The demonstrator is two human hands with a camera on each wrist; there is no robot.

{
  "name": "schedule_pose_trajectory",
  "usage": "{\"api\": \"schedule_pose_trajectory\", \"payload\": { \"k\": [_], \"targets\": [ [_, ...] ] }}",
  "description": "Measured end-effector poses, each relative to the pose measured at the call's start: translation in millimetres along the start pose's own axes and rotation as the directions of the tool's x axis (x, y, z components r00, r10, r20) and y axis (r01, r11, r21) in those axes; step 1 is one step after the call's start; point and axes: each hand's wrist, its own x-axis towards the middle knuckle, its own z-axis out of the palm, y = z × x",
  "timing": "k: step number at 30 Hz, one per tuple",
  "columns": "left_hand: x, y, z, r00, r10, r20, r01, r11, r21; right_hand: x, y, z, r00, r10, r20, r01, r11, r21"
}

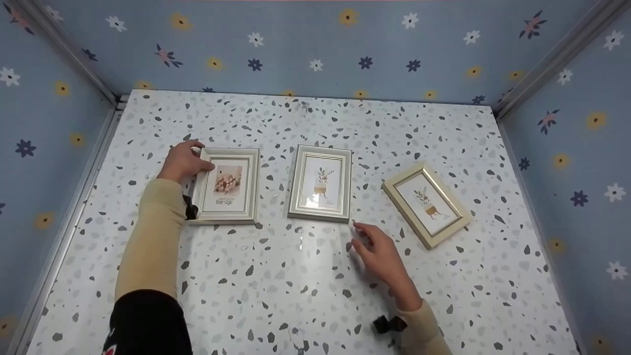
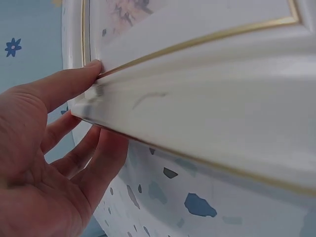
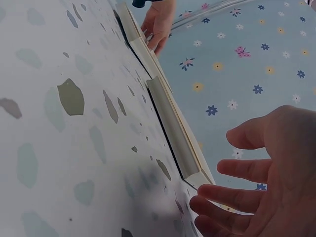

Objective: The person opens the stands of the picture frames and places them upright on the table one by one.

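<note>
My left hand [image 1: 183, 161] pinches the left picture frame [image 1: 251, 187] near its upper left corner. In the left wrist view the thumb lies on the front of its white moulding [image 2: 207, 98], fingers at the outer edge. That frame shows a flower photo with lettering. Beside it lies the middle picture frame [image 1: 294, 185], with a potted plant print. Just below its lower right corner is my right hand [image 1: 379, 254], fingers loosely spread and holding nothing. A third picture frame [image 1: 405, 204], cream with a similar print, lies tilted at the right.
All three frames lie on a white speckled tabletop [image 1: 236, 296]. Blue flowered panels stand behind it [image 1: 305, 39] and along both sides, with metal rails at the corners. A black wrist device [image 1: 389, 324] sits at the right wrist.
</note>
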Motion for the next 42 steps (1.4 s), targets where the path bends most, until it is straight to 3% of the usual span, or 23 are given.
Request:
{"api": "schedule_pose_trajectory", "payload": {
  "k": [12, 24, 34, 42],
  "targets": [
    [-7.6, -7.6, -3.0, 0.999, 0.031, -0.041, -0.034, 0.998, -0.057, 2.6, 4, -8, 0.999, 0.049, 0.000, -0.049, 0.999, 0.020],
    [-29.3, 2.6, -9.1, 0.982, 0.074, -0.171, -0.095, 0.989, -0.114, 8.5, 11, -28, 0.996, 0.054, -0.072, -0.050, 0.997, 0.052],
    [-52.9, 12.6, -10.4, 0.958, 0.117, -0.261, -0.165, 0.972, -0.169, 9.9, 8, -38, 0.992, 0.100, -0.076, -0.094, 0.993, 0.071],
    [-76.9, 19.7, -6.4, 0.924, 0.169, -0.344, -0.235, 0.959, -0.160, 7.5, 8, -33, 0.993, 0.080, -0.085, -0.074, 0.995, 0.071]
  ]
}}
